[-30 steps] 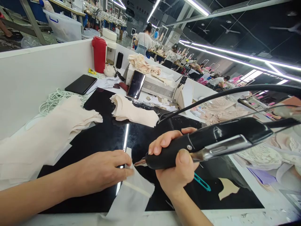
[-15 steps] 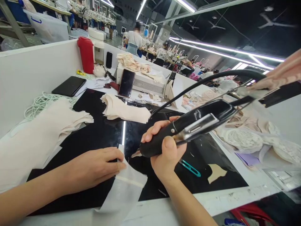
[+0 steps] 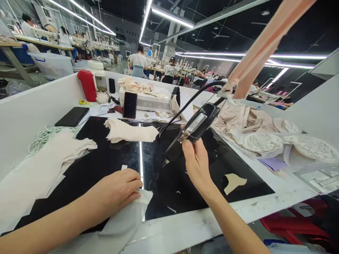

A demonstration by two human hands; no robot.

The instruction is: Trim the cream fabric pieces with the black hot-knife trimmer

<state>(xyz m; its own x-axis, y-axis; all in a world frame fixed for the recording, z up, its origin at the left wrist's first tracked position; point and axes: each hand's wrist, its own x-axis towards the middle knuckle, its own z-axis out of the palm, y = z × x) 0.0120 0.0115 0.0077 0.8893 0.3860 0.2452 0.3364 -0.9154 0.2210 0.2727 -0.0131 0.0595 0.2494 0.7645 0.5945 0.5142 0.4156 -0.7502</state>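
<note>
Grips elongated black plastic tool (image 3: 201, 122) in closed right fingers (image 3: 188, 148). Rests curled left fingers (image 3: 134, 185) on sheer white fabric (image 3: 120, 224) at counter (image 3: 182, 227) edge; cannot tell if pinching. Shows cream cloth stack (image 3: 132, 132) beyond; cannot tell finished from pending.

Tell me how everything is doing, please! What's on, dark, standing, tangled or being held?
Right hand: closed around the black tool
Black tool: held up, tip pointing down
Left hand: resting on the white cloth
White cloth: partly under the left hand
Phone: standing, screen dark
Red container: standing
Green string: tangled
Small cream cloth pile: stacked, edges uneven
Ceiling lights: on
</note>
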